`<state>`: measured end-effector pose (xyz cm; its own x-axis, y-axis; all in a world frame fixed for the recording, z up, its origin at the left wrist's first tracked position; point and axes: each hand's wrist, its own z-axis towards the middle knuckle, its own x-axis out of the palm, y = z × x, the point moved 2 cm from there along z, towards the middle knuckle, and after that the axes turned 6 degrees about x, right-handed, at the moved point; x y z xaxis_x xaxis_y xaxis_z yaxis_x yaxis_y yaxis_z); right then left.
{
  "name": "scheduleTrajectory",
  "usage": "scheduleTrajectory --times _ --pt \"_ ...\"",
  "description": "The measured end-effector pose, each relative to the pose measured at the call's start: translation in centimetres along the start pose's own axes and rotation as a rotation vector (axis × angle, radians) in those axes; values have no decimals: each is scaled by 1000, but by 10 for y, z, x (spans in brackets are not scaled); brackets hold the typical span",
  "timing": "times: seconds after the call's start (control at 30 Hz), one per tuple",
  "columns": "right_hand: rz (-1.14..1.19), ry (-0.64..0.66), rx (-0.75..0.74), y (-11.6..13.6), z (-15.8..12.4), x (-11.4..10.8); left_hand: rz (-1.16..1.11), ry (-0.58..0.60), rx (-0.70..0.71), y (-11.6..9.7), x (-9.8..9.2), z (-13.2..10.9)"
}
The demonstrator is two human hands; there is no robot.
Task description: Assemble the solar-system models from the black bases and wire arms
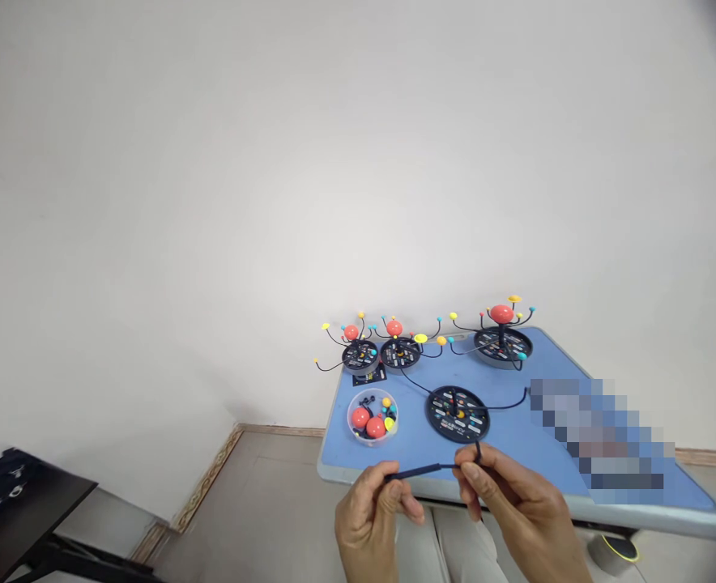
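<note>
My left hand point(373, 514) pinches one end of a thick black rod point(422, 470) between thumb and fingers. My right hand point(509, 498) is closed on a thin black curved arm point(449, 466), whose bent tip sticks up above the fingers. Rod and arm meet end to end between the hands, in front of the table's near edge; whether one sits inside the other I cannot tell. Just beyond lies a round black printed base point(446, 425) with two long thin arms reaching out from its centre post. Left of it, a clear bowl point(351, 429) holds red, orange, yellow and blue balls and small black parts.
Along the back of the blue table point(407, 453) stand three solar system models, a left one point(360, 356), a middle one point(400, 354) and a right one point(504, 346), their arms spreading outward. A blurred patch point(601, 441) covers the right side. A black stand point(36, 506) is at lower left.
</note>
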<state>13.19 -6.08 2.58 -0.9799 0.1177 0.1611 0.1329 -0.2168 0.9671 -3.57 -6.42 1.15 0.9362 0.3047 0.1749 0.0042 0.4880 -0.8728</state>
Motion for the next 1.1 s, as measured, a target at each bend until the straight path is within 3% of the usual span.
scheduleTrajectory --times 0.2,0.5,0.67,0.9,1.1 --pt "-96 26 -179 12 5 6 -26 -6 -78 -7 2 7" --pt "78 82 108 -4 11 2 75 42 -33 -4 1 7" --pt "189 24 217 -6 12 4 57 10 -36 4 5 1" --pt "219 -3 266 -8 10 12 33 -36 -66 12 5 -3" --pt "209 -68 302 -29 12 14 26 -59 -107 27 7 -7"
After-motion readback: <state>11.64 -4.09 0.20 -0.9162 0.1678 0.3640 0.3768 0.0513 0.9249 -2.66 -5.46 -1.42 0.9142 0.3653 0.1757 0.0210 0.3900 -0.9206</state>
